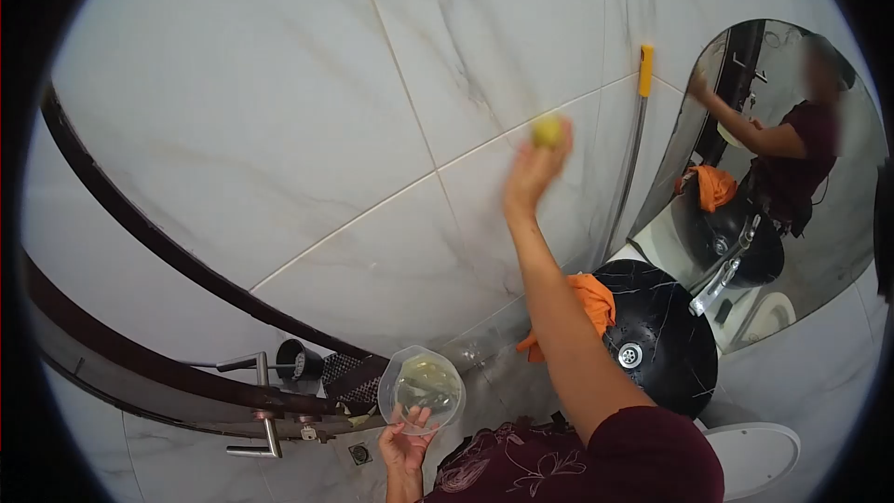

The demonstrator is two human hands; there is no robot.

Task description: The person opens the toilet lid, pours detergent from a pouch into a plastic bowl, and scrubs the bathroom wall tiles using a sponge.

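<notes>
Against the marbled wall tiles (326,130), my right hand (537,172) is raised, its fingers round a yellow-green sponge-like thing (547,131). That hand is slightly blurred. Low in the view my left hand (406,445) holds a clear round plastic bowl (426,389) from beneath, with some pale yellowish liquid inside. An orange cloth (593,303) hangs over the edge of the black basin (666,326), partly behind my right forearm.
An oval mirror (801,186) hangs at the right, above a chrome faucet (715,287). A yellow-handled pole (645,72) leans in the corner. At the left is a dark-framed door with a metal handle (268,436); a white toilet lid (759,456) shows lower right.
</notes>
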